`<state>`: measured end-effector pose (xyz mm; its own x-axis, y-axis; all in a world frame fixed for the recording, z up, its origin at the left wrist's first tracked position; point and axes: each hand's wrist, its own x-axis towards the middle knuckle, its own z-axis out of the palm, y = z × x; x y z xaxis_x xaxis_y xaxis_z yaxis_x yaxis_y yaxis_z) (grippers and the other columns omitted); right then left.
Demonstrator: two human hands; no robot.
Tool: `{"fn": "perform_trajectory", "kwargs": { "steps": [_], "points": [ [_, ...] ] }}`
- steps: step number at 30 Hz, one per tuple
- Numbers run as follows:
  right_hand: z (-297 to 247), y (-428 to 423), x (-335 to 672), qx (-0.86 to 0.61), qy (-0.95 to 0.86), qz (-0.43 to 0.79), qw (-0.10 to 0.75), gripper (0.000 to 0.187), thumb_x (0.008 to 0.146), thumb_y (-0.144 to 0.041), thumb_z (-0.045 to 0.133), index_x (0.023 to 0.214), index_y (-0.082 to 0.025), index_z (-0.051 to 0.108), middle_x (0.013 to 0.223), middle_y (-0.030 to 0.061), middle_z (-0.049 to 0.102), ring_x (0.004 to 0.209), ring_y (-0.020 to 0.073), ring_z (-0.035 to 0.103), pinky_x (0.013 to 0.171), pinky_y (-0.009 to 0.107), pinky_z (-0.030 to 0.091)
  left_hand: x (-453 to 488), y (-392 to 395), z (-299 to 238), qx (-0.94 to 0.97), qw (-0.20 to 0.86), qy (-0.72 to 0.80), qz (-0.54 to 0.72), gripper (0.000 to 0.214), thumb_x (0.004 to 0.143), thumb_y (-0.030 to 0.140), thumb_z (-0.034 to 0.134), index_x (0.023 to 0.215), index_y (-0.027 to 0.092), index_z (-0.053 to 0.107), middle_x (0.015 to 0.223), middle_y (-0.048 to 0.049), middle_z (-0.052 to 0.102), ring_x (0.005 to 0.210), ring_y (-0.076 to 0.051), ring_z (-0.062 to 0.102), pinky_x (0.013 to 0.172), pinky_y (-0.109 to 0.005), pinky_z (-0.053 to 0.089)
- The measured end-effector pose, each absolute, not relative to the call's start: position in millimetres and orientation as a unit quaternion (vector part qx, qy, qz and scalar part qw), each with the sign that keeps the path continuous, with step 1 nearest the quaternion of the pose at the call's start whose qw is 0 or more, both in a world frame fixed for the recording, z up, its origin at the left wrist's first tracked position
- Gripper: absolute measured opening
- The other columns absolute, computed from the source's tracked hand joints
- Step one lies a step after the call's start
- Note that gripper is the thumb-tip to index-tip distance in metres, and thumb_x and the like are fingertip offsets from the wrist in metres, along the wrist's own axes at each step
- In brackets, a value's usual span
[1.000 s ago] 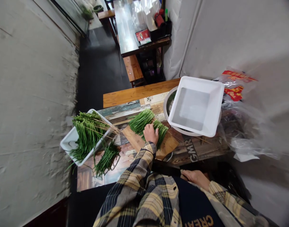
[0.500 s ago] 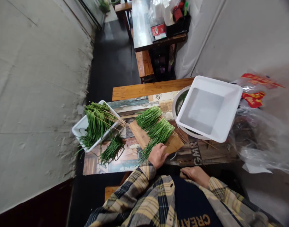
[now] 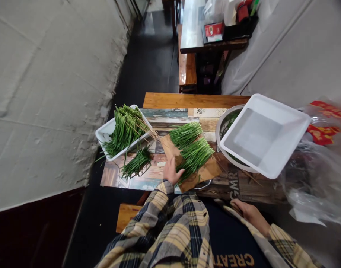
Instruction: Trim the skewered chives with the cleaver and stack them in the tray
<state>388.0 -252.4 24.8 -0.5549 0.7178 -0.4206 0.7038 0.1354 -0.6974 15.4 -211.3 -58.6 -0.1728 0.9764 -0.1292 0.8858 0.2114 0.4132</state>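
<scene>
My left hand [image 3: 172, 170] rests open on the near left part of a wooden cutting board [image 3: 204, 172], fingers spread beside the cut ends of a bunch of green chives [image 3: 194, 156]. A second chive bunch [image 3: 185, 133] lies farther back on the board. My right hand [image 3: 246, 210] lies low at the table's near edge, close to my lap, fingers loosely curled with nothing visible in them. A white tray [image 3: 103, 134] at the left holds chives threaded on bamboo skewers [image 3: 125, 128]. A small loose chive pile [image 3: 136, 166] lies in front of it.
A white square tub [image 3: 267, 134] sits tilted on a metal bowl [image 3: 221, 128] at the right. Clear plastic bags [image 3: 315, 178] with red print lie beyond it. A wooden bench [image 3: 193, 100] runs along the far side; another table [image 3: 198, 29] stands behind. A wall is at left.
My left hand has drawn back from on top of the chives to the board's near left edge. My head has turned, shifting the whole table rightward in view.
</scene>
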Motion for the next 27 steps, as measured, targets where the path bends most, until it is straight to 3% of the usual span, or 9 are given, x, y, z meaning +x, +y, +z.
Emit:
{"fn": "perform_trajectory", "kwargs": {
  "steps": [3,5,9,13,17,27],
  "points": [
    [23.0,-243.7,373.9,-0.463,-0.734,0.497,0.029,0.027,0.085,-0.037,0.041,0.097,-0.020,0.058,0.083,0.0043,0.069,0.074,0.0166,0.064,0.064,0.022,0.047,50.2,-219.8,-61.0,0.628,0.200,0.746,0.093,0.091,0.066,0.054,0.065,0.136,0.009,0.028,0.135,-0.0217,0.041,0.124,-0.035,0.039,0.102,-0.048,0.033],
    [19.8,-236.7,363.5,-0.469,-0.727,0.499,0.045,0.029,0.084,-0.035,0.040,0.098,-0.019,0.058,0.085,0.0056,0.069,0.078,0.0181,0.065,0.066,0.023,0.048,65.8,-219.3,-61.9,0.622,0.198,0.753,0.077,0.094,0.066,0.054,0.064,0.138,0.008,0.026,0.137,-0.0227,0.038,0.125,-0.037,0.036,0.103,-0.049,0.030],
    [8.7,-225.2,348.9,-0.479,-0.728,0.488,0.039,0.031,0.078,-0.033,0.042,0.100,-0.019,0.059,0.085,0.0045,0.070,0.078,0.0187,0.065,0.068,0.024,0.049,73.7,-214.8,-63.9,0.607,0.192,0.770,0.031,0.089,0.068,0.050,0.064,0.138,0.009,0.028,0.130,-0.0216,0.045,0.119,-0.036,0.040,0.100,-0.049,0.031],
    [-4.1,-216.9,339.8,-0.475,-0.728,0.495,-0.019,0.029,0.073,-0.034,0.048,0.095,-0.021,0.060,0.075,0.0022,0.069,0.073,0.0187,0.064,0.063,0.024,0.048,70.7,-214.0,-66.9,0.600,0.208,0.773,0.001,0.076,0.071,0.043,0.064,0.134,0.011,0.035,0.120,-0.0175,0.049,0.109,-0.032,0.045,0.093,-0.044,0.037],
    [-6.1,-214.9,328.9,-0.452,-0.739,0.497,-0.049,0.023,0.074,-0.036,0.048,0.089,-0.021,0.058,0.075,0.0024,0.067,0.073,0.0182,0.063,0.063,0.024,0.046,69.6,-213.8,-70.3,0.579,0.235,0.781,-0.010,0.065,0.075,0.037,0.061,0.132,0.016,0.037,0.119,-0.0152,0.048,0.107,-0.029,0.045,0.091,-0.041,0.038],
    [6.3,-213.9,305.9,-0.471,-0.732,0.486,-0.083,0.017,0.073,-0.030,0.047,0.086,-0.023,0.056,0.076,0.0018,0.065,0.076,0.0184,0.061,0.067,0.025,0.043,63.5,-220.4,-67.2,0.600,0.259,0.757,0.029,0.070,0.075,0.033,0.062,0.135,0.016,0.030,0.125,-0.0137,0.043,0.111,-0.027,0.042,0.095,-0.038,0.036]
  ]
}}
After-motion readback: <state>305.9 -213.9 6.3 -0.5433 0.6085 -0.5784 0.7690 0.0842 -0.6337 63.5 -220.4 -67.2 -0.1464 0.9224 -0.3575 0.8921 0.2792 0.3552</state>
